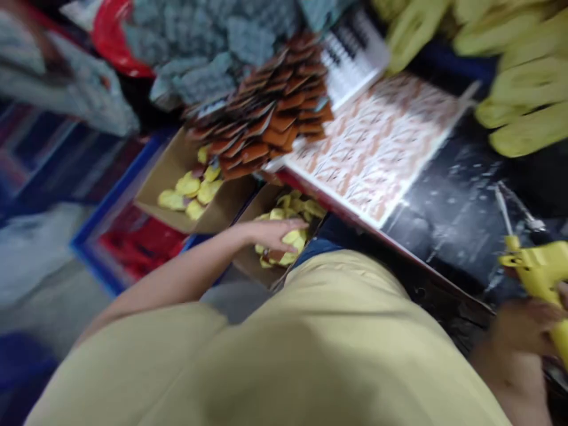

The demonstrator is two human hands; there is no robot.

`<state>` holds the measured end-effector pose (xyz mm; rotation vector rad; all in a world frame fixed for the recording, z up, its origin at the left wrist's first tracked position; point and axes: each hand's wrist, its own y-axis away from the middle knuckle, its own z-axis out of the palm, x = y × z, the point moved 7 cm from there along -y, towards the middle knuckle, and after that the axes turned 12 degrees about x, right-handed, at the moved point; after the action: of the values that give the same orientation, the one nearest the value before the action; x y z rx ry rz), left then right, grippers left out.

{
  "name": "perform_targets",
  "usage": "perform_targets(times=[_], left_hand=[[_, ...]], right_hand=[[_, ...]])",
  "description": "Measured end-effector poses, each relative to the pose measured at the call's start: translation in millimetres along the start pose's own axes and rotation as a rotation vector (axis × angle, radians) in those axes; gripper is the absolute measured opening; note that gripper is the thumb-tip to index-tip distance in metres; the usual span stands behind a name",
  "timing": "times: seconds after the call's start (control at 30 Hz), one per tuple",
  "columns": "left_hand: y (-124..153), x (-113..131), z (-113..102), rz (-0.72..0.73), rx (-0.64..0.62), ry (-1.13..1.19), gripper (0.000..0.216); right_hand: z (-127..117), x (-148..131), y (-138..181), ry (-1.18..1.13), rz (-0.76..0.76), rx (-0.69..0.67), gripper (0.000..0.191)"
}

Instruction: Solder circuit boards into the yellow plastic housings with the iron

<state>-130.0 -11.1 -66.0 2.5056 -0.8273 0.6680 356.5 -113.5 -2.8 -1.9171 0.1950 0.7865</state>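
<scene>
My left hand [275, 234] reaches down into a cardboard box [248, 260] of small yellow pieces [295, 239]. Its fingers are spread over the pieces, and I see nothing gripped in them. At the right edge, my right hand [528, 322] is wrapped round the handle of a yellow glue gun [539, 269]. The gun's metal nozzle and wire stand point up over the black table top [448, 207]. Motion blurs the right hand, and the frame cuts part of it off.
A second cardboard box [171, 216] holds more yellow pieces. A pile of brown flat pieces [275, 118] leans by a shallow white tray [355, 154]. Yellow slipper-shaped pieces [528, 106] lie at upper right, grey-blue textured pieces [213, 41] at the top. A blue crate [95, 228] sits lower left.
</scene>
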Motion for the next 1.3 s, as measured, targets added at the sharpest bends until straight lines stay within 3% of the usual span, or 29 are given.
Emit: perform_targets(times=[0.07, 0.13, 0.27, 0.33, 0.4, 0.47, 0.6, 0.7, 0.83, 0.93, 1.13, 1.3], left_hand=[[-33, 50, -14, 0.192, -0.132, 0.235, 0.045], [-80, 99, -46, 0.277, -0.197, 0.402, 0.027], [-223, 174, -132, 0.343, 0.267, 0.279, 0.032], [-299, 203, -154, 0.387, 0.425, 0.111, 0.037], [-369, 231, -155, 0.421, 0.404, -0.069, 0.046], [-426, 260, -144, 0.472, 0.293, -0.258, 0.054], [-490, 318, -107, 0.659, 0.103, -0.504, 0.058], [-512, 336, -74, 0.711, 0.008, -0.642, 0.062], [-515, 316, -55, 0.743, 0.011, -0.800, 0.072], [-497, 279, -66, 0.753, 0.042, -0.832, 0.070], [-433, 185, -108, 0.565, 0.074, -0.838, 0.063], [-367, 138, -124, 0.629, 0.051, -0.747, 0.052]], right_hand=[[-10, -29, 1, 0.018, -0.213, 0.301, 0.061], [-5, -43, 1, 0.035, -0.287, 0.370, 0.057], [-2, -44, -5, 0.038, -0.322, 0.393, 0.049], [-4, -35, -8, 0.038, -0.297, 0.380, 0.052], [-6, -25, -9, 0.078, -0.294, 0.409, 0.053], [-9, -19, -9, 0.176, -0.317, 0.491, 0.050], [-9, -12, -12, 0.280, -0.251, 0.562, 0.038], [0, -10, -17, 0.203, -0.194, 0.412, 0.024], [-5, -5, -15, 0.076, -0.113, 0.379, 0.021], [-7, -1, -9, 0.075, -0.095, 0.310, 0.023], [-7, 7, -2, 0.082, -0.072, 0.283, 0.020], [0, 8, -2, 0.048, -0.147, 0.279, 0.020]])
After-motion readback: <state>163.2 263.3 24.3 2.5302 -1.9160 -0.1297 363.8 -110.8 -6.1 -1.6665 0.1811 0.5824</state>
